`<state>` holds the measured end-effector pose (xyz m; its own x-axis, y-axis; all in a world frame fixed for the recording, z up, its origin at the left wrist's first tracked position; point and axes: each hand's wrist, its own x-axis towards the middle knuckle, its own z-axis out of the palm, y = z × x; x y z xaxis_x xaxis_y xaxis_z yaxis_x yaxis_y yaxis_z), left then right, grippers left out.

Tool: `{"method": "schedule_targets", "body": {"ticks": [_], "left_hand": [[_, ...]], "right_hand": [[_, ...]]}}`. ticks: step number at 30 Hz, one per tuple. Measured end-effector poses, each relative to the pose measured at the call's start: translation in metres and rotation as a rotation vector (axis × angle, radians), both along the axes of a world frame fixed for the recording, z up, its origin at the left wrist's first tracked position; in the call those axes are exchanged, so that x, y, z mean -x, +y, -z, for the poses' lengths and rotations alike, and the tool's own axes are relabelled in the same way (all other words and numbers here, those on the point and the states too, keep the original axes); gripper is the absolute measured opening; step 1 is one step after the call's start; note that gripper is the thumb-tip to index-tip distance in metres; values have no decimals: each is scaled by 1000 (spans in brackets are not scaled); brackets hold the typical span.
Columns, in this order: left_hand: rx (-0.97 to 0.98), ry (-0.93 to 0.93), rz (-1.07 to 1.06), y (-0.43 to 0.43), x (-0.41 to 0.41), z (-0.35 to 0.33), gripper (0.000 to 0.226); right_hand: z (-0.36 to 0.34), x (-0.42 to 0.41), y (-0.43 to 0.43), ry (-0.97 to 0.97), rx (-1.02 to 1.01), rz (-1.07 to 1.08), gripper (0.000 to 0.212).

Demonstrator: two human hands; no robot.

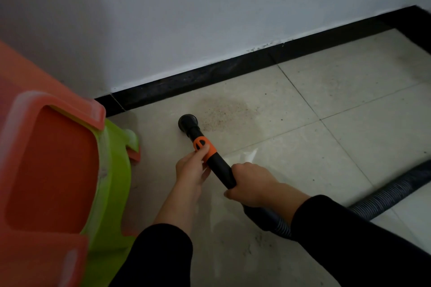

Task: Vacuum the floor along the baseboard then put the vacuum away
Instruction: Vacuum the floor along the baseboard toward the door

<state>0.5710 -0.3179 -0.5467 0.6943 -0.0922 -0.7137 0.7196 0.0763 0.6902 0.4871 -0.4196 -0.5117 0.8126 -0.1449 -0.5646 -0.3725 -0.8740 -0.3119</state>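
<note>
near the baseboard (210,77), one vacuum tube (221,168) is slanting from the hands toward it, and one nozzle (187,121) is sitting just left of one dirt patch (228,109). left hand (191,166), nearer the nozzle, is gripping the orange collar (206,144); right hand (251,184) is wrapping the tube's rear. one hose (384,193) is trailing right.

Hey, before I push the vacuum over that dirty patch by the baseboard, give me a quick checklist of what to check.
1. Grip on the tube: left hand at its orange collar, right hand farther back: ok.
2. Nozzle touching the floor: cannot tell.
3. Dirt patch just right of the nozzle, uncollected: not ok.
4. Floor along the baseboard beyond the patch, free of obstacles: ok.
5. Hose trailing right without kinks: ok.
6. Plastic stool at left, apart from the nozzle: ok.
</note>
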Motion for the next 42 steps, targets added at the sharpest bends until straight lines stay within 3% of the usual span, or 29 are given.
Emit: {"method": "schedule_targets", "body": {"ticks": [18,26,42], "left_hand": [[-28,6,48,-24,33,-6,16],[-23,0,85,-39,58,-13,18],[-72,37,155,-63,91,-27,22]], "right_hand": [[-4,39,-22,-5,-22,80,27],[-2,64,-34,5,-25,137,35],[-6,100,-50,29,-35,220,32]]}}
